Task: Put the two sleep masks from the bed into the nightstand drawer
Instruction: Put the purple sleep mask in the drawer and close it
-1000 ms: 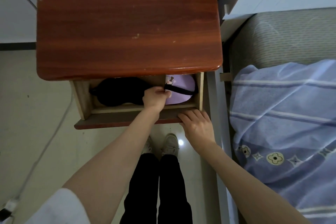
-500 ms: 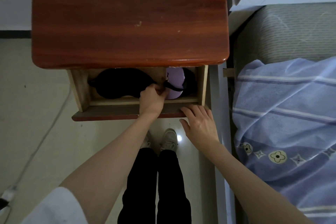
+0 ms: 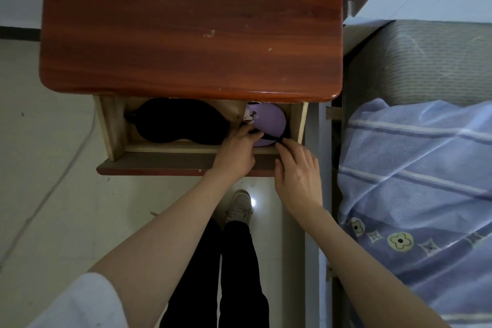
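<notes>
The nightstand drawer (image 3: 109, 130) stands pulled out under the red-brown nightstand top (image 3: 191, 24). A black sleep mask (image 3: 175, 122) lies flat in the drawer's left half. A purple sleep mask (image 3: 269, 120) with a black strap sits in the right half, partly under the top. My left hand (image 3: 237, 152) reaches over the drawer front and pinches the strap at the purple mask's left side. My right hand (image 3: 298, 170) rests over the drawer front's right end, its fingertips on the strap's right part.
The bed (image 3: 426, 66) with a blue striped quilt (image 3: 415, 181) lies to the right, beyond a narrow gap. My legs and shoes (image 3: 239, 208) stand on the pale floor below the drawer. A white cable (image 3: 53, 181) runs across the floor on the left.
My right hand has moved up from the drawer front edge to the purple mask's strap. The purple mask has shifted and turned inside the drawer under my left hand.
</notes>
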Motion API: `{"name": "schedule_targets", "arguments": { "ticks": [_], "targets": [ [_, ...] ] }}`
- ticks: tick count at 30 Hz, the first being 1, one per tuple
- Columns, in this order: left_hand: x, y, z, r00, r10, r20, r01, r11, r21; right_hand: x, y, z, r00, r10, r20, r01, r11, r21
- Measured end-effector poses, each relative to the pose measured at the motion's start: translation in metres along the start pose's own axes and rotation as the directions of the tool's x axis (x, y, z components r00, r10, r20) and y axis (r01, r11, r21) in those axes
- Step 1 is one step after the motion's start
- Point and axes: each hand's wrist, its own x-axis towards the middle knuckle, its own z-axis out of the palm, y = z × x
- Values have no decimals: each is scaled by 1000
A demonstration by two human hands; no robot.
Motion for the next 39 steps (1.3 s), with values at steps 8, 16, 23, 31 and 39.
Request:
{"name": "schedule_targets", "arguments": {
  "ticks": [8,16,23,31,39],
  "targets": [
    [3,-4,-4,991,-9,137,-16,984,179,10,1,11,986,-34,162,61,984,-166],
    [-35,-13,-24,992,86,92,-89,996,31,-18,-9,1,935,-20,353,83,983,-166],
    [-104,-29,-48,973,-151,-174,123,979,-163,-13,-41,-13,965,20,260,-5,998,-61],
    [-74,-38,-65,912,-398,-96,310,826,-471,2,-55,-14,937,265,229,-299,945,132],
    [-34,0,-44,985,-75,154,140,866,-480,19,-43,-23,750,618,237,-646,606,465]
  ]
}}
